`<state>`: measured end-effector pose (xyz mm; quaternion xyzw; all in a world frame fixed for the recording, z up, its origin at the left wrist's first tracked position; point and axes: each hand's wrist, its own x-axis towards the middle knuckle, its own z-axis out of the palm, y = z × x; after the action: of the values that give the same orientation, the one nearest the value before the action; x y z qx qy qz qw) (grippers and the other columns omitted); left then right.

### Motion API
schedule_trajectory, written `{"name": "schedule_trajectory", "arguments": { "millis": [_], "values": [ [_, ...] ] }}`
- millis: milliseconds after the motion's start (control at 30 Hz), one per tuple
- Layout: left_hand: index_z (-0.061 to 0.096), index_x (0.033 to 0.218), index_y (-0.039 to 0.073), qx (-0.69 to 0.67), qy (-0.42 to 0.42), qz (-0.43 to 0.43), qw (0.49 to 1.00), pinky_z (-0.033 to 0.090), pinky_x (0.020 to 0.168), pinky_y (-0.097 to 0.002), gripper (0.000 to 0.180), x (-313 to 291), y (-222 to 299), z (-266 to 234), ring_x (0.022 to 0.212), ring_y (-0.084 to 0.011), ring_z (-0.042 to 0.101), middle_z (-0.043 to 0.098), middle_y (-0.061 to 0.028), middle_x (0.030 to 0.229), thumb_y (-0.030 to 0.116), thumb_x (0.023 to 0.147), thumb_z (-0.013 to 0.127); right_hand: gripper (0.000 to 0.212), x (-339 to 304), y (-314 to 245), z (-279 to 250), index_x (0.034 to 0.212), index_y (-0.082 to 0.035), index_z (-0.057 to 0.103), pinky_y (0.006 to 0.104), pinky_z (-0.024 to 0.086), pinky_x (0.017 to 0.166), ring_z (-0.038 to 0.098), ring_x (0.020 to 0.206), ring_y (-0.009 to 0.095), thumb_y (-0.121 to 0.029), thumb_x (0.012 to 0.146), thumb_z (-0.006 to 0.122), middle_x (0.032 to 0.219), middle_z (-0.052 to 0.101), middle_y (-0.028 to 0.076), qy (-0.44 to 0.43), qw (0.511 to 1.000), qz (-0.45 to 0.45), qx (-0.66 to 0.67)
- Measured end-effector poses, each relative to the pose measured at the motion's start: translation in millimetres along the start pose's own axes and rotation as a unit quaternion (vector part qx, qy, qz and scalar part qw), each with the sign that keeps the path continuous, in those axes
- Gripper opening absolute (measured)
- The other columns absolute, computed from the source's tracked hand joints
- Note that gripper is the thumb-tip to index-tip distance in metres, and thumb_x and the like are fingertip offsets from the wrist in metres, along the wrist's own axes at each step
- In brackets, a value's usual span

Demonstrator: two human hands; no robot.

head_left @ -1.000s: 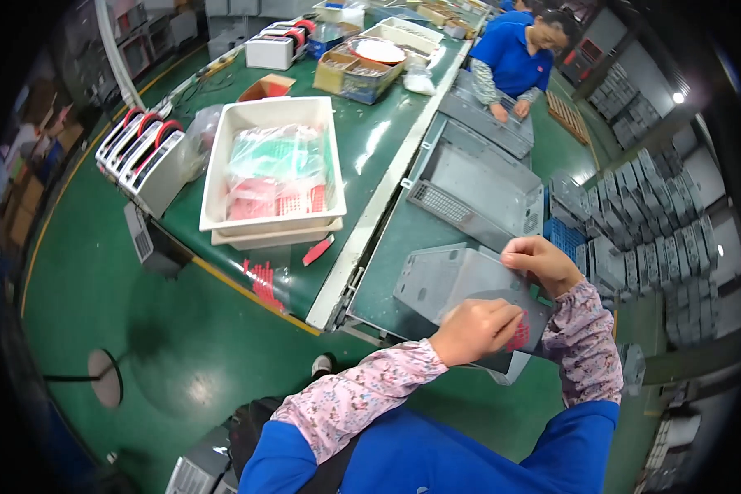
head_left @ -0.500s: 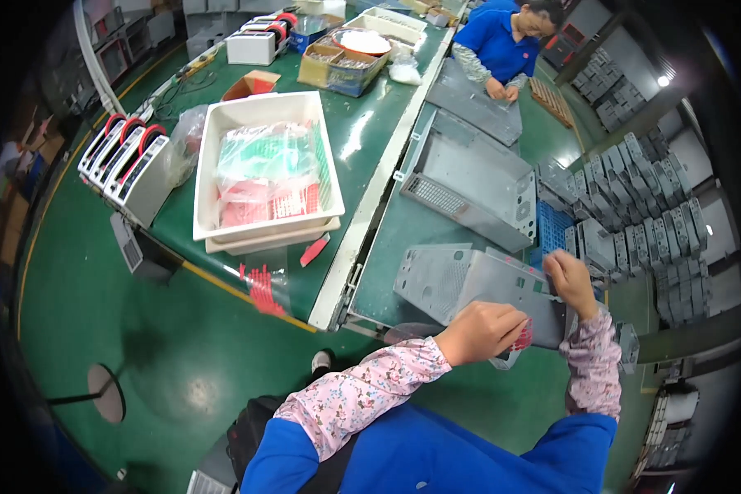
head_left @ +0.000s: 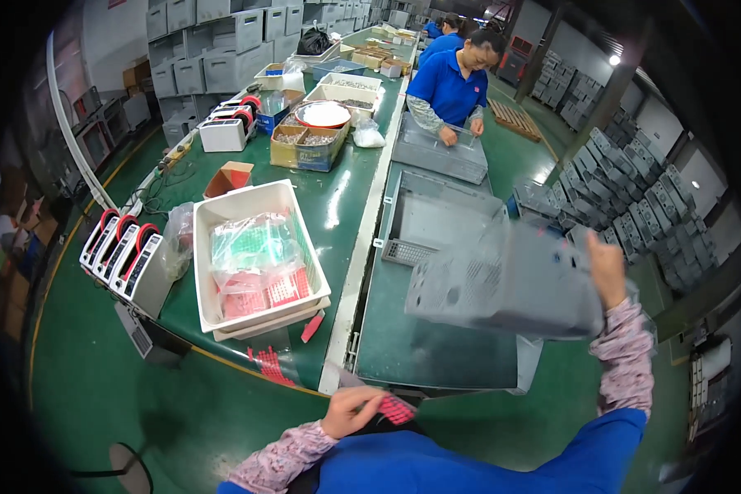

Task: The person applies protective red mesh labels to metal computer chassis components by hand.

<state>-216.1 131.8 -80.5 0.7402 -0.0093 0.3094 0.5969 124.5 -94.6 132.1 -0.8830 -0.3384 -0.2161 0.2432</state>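
Close to my body, my left hand [head_left: 351, 412] pinches a clear sheet of small red stickers [head_left: 398, 409] that sticks out past its fingertips to the right. My right hand [head_left: 606, 267] grips the right edge of a grey metal computer case panel [head_left: 523, 284], bent and perforated at its left side. The panel is motion-blurred and appears tilted above the bench. Just behind it lies an open grey metal case [head_left: 436, 210], partly hidden by the panel.
At left, a white tray [head_left: 305, 309] holds bagged red and green sticker sheets. White devices with red rings [head_left: 136, 267] stand at the green table's left edge. Across the bench, a co-worker in blue [head_left: 447, 86] handles another grey case [head_left: 424, 152]. Metal cases [head_left: 634, 198] are stacked at right.
The panel has come up off the bench and turned, held in my right hand. My left hand has moved left, away from the panel, with the sticker sheet. My view has tilted up.
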Motion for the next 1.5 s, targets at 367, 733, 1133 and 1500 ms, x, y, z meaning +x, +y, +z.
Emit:
{"name": "schedule_trajectory", "arguments": {
  "millis": [367, 733, 1133, 1500],
  "values": [
    [0.063, 0.082, -0.004, 0.097, 0.209, -0.194, 0.954, 0.047, 0.057, -0.0232, 0.011, -33.3, -31.5, 19.6, 0.06, -0.0133, 0.06, 0.064, -0.0106, 0.072, 0.006, 0.079, 0.058, 0.052, 171.8, 34.3, 126.1, 0.059, -0.001, 0.056, 0.0441, 0.037, 0.048, 0.05, 0.053, 0.039, -0.04, 0.089, 0.039, 0.056, 0.052, 0.02, 0.212, 0.972, -0.055, -0.084],
    [0.058, 0.076, -0.001, 0.092, 0.348, -0.392, 0.846, 0.042, 0.058, -0.0248, 0.014, 4.7, -3.2, 44.7, 0.062, -0.01, 0.052, 0.057, -0.0031, 0.065, 0.01, 0.083, 0.055, 0.039, 193.8, 77.6, 270.9, 0.05, -0.009, 0.047, 0.0385, 0.039, 0.045, 0.051, 0.047, 0.026, -0.028, 0.084, 0.052, 0.05, 0.05, 0.007, 0.245, 0.958, -0.12, -0.092],
    [0.061, 0.078, -0.005, 0.137, 0.284, -0.286, 0.905, 0.044, 0.057, -0.0215, 0.014, 15.5, -44.4, 32.2, 0.06, -0.0082, 0.054, 0.06, -0.0039, 0.066, 0.008, 0.082, 0.056, 0.037, 69.5, 43.4, 338.0, 0.049, -0.012, 0.04, 0.0356, 0.033, 0.046, 0.045, 0.048, 0.022, -0.025, 0.076, 0.061, 0.049, 0.043, 0.004, 0.213, 0.97, -0.114, -0.011],
    [0.061, 0.084, -0.004, 0.01, -0.015, -0.267, 0.963, 0.045, 0.06, -0.0214, 0.012, -6.2, -61.9, -24.8, 0.064, -0.0082, 0.055, 0.061, -0.004, 0.071, 0.007, 0.084, 0.055, 0.016, -50.9, -29.5, 264.1, 0.089, -0.003, 0.056, 0.0376, 0.039, 0.078, 0.051, 0.09, 0.029, -0.016, 0.08, 0.054, 0.091, 0.057, 0.011, 0.208, 0.973, 0.012, 0.101]
  ]
}}
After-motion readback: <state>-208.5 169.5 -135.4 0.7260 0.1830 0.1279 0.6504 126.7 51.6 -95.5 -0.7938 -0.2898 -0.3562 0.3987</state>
